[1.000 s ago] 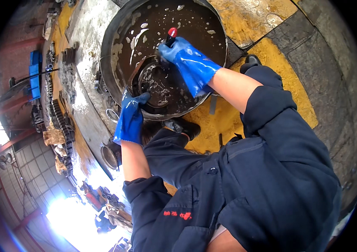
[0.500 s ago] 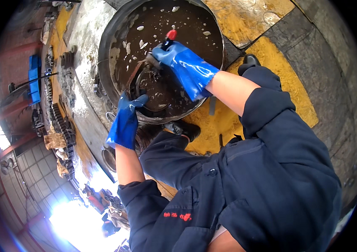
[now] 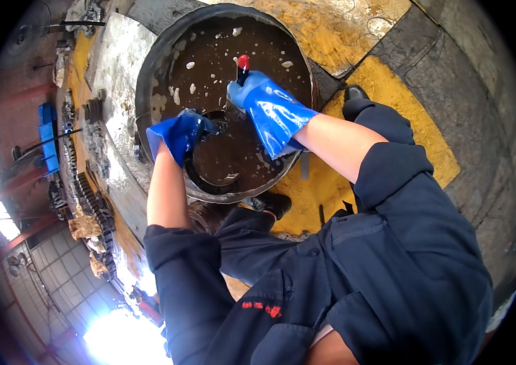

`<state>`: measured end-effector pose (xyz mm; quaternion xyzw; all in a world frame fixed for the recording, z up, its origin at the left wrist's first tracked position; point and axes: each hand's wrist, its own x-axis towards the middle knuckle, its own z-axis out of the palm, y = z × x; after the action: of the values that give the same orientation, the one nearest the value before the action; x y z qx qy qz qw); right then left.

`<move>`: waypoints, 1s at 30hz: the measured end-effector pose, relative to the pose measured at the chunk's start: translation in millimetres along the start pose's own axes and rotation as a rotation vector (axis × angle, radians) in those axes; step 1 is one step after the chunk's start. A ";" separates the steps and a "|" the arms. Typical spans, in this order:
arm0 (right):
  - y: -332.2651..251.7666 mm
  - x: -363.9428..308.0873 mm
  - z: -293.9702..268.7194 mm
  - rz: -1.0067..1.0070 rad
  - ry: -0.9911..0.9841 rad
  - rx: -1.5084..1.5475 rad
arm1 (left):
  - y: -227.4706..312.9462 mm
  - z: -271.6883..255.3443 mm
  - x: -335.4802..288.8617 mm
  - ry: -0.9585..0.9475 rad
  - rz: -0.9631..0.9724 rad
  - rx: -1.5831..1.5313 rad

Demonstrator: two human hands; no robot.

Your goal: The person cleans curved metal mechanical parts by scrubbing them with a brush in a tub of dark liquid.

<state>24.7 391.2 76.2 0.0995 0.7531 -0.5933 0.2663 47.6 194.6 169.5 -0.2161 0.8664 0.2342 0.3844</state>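
While glossy blue-gloved right hand (image 3: 249,94) grips red-tipped black handle (image 3: 243,63), can't tell with matching left hand (image 3: 192,131). Round metal tub (image 3: 151,68): room ahead.

Past the obstructing ring (image 3: 196,177), the tub (image 3: 150,79) lies open.

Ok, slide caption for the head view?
Gloved right hand grips a red-tipped handle, gloved left hand at a dark ring, over a basin of dark liquid.
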 end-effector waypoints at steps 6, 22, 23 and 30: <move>-29.0 -13.9 -22.3 0.029 -0.082 0.096 | -38.3 27.0 -48.6 0.113 0.091 -0.486; -85.0 -67.3 3.0 -0.281 -0.338 -0.223 | -135.8 92.7 -59.6 0.449 0.263 -0.583; -82.7 -50.3 -1.5 -0.235 -0.280 -0.255 | -134.8 93.3 -62.6 0.451 0.280 -0.607; -14.0 13.0 11.4 -0.080 -0.126 -0.203 | -135.3 94.4 -68.4 0.459 0.301 -0.699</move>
<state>10.5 374.3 79.4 0.0044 0.7944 -0.5292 0.2981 217.7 154.2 133.5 -0.2512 0.8199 0.5122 0.0476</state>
